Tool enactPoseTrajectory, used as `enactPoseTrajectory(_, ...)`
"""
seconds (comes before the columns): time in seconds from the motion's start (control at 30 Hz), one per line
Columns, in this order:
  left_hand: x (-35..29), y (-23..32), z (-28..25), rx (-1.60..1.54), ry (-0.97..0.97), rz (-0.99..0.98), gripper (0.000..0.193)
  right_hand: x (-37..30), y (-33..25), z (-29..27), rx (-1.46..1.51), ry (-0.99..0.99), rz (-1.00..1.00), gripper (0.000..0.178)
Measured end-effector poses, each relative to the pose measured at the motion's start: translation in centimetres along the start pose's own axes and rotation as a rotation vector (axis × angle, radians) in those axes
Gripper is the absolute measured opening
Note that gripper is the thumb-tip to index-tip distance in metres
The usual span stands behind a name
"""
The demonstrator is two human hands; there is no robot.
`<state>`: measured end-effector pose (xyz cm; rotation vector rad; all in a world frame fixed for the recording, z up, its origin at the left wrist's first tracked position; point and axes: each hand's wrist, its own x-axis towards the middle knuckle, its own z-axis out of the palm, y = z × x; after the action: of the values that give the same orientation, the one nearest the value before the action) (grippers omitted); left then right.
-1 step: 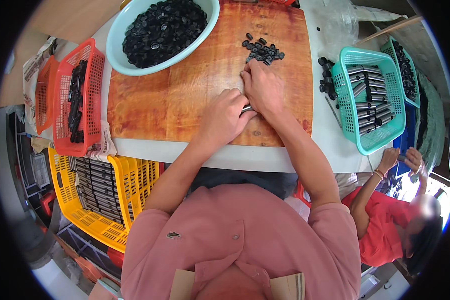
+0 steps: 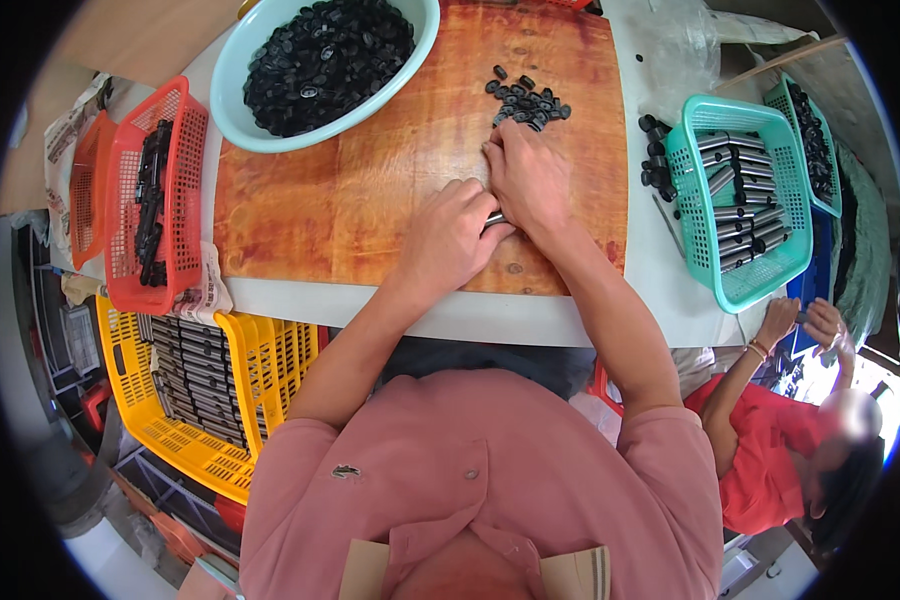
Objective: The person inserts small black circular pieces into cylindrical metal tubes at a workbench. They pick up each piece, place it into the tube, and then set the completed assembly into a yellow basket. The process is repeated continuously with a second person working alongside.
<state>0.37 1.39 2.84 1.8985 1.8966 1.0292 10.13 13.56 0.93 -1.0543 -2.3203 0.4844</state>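
Note:
Near the middle of the wooden board point(image 2: 320, 215), my left hand point(image 2: 443, 238) is closed around a short metal tube point(image 2: 493, 219). Only a bit of its shiny surface shows between thumb and fingers. My right hand point(image 2: 528, 178) lies just beyond and to the right, its wrist close to the tube. Its fingers are curled down to the board, and whatever they hold is hidden beneath them. Right past its fingertips sits a loose pile of small black oval pieces point(image 2: 536, 104).
A pale blue basin point(image 2: 232, 118) of black pieces stands far left. Red baskets point(image 2: 188, 215) and a yellow crate point(image 2: 238, 360) are at left. On the right, a green basket point(image 2: 735, 292) holds metal tubes, with black parts point(image 2: 656, 170) beside it. A co-worker in red point(image 2: 770, 440) sits lower right.

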Motion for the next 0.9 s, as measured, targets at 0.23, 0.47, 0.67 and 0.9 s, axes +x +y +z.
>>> enactPoseTrajectory(0.23, -1.0, 1.1, 1.1, 0.069, 0.029, 0.028, 0.025, -0.8, 0.4, -0.4, -0.009, 0.026, 0.013, 0.015)
enactPoseTrajectory(0.47, -0.7, 1.0, 0.0, 0.154, 0.042, 0.068, 0.025, 0.5, 0.6, -0.2, 0.270, 0.177, 0.128, 0.019)
enactPoseTrajectory(0.67, 0.0, 0.1, -0.5, -0.489, 0.079, -0.427, 0.024, -1.7, 3.3, -1.8, 0.426, 0.357, 0.248, 0.023)
enactPoseTrajectory(0.9, -1.2, -1.4, -0.1, -1.712, 0.152, -0.779, 0.034, -1.3, 3.2, -2.5, 0.435, 0.188, 0.410, 0.027)
